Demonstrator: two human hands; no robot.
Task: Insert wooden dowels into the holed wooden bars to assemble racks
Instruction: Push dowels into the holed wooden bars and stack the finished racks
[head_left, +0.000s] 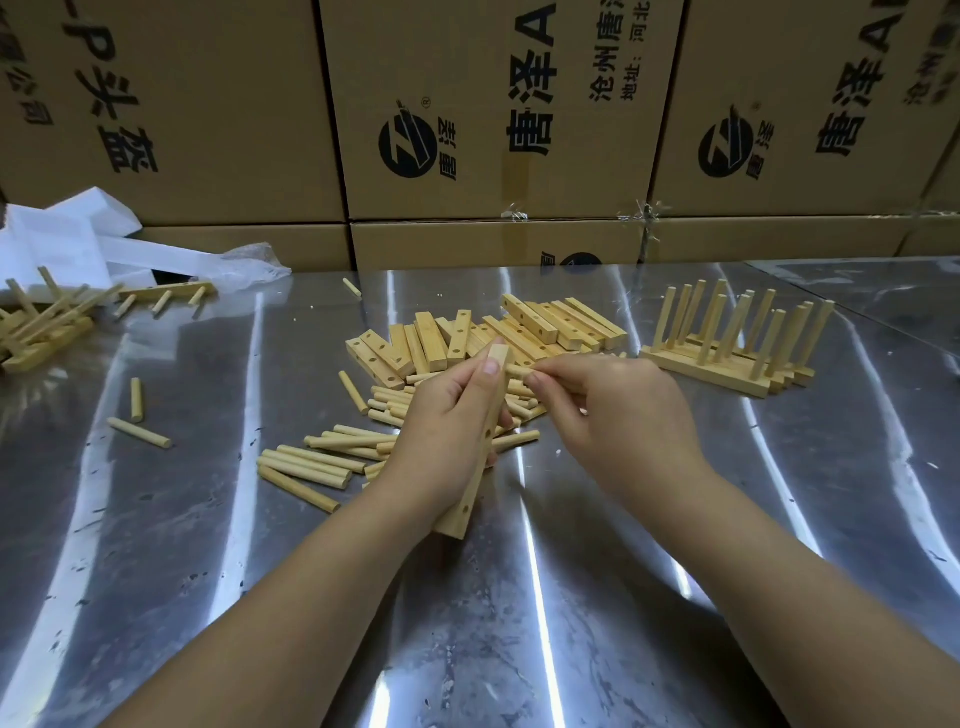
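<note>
Bar (464, 514) held tilted over mid-desk (571, 597), near end lowest. My left hand (447, 415) grips it, fingers curled round its middle and thumb near the far end. My right hand (613, 410) pinches a dowel (518, 370) against the bar's right side by the far end. Loose dowels (311, 462) and spare bars (540, 325) lie just beyond. Racks (737, 338) stand far right.

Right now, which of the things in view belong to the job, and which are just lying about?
In the job: holed bar gripped by the left hand; dowel pinched by the right hand; pile of bars; loose dowels; finished racks at the right.
Just lying about: white wrapping at the far left; cardboard boxes stacked behind.
</note>
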